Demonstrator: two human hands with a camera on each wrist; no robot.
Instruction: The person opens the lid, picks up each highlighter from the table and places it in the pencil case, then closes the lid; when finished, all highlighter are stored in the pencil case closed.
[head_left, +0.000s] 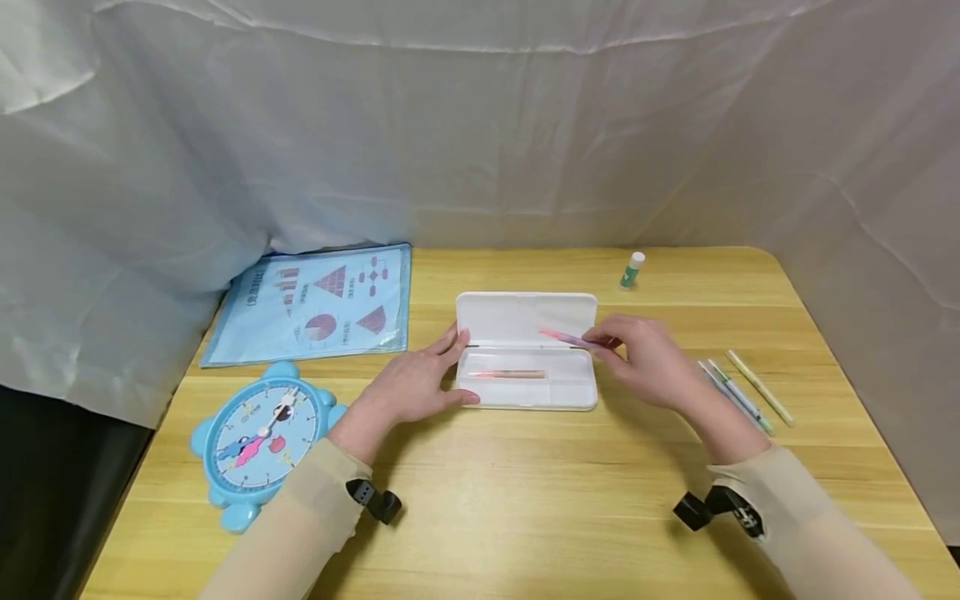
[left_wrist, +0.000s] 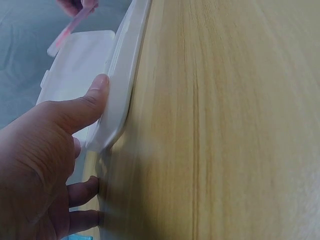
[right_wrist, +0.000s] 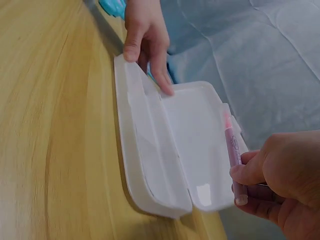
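Note:
A white pencil case (head_left: 573, 392) lies open in the head view, its lid (head_left: 501, 318) tipped back toward the curtain. One pinkish-tan marker (head_left: 517, 374) lies inside the tray. My left hand (head_left: 415, 382) holds the case's left end, thumb at the front corner and fingers up by the lid; the left wrist view shows the thumb (left_wrist: 92, 102) on the case's edge. Between thumb and fingers, my right hand (head_left: 647, 357) pinches a pink-and-purple marker (right_wrist: 233, 145). That marker is held above the right part of the case, its pink end pointing left over the lid.
Several slim markers (head_left: 738, 393) lie on the table right of my right hand. A glue stick (head_left: 632, 272) stands at the back right. On the left are a blue toy clock (head_left: 262, 437), near my left forearm, and a blue printed folder (head_left: 330, 304). Grey curtain (head_left: 480, 150) hangs behind the table.

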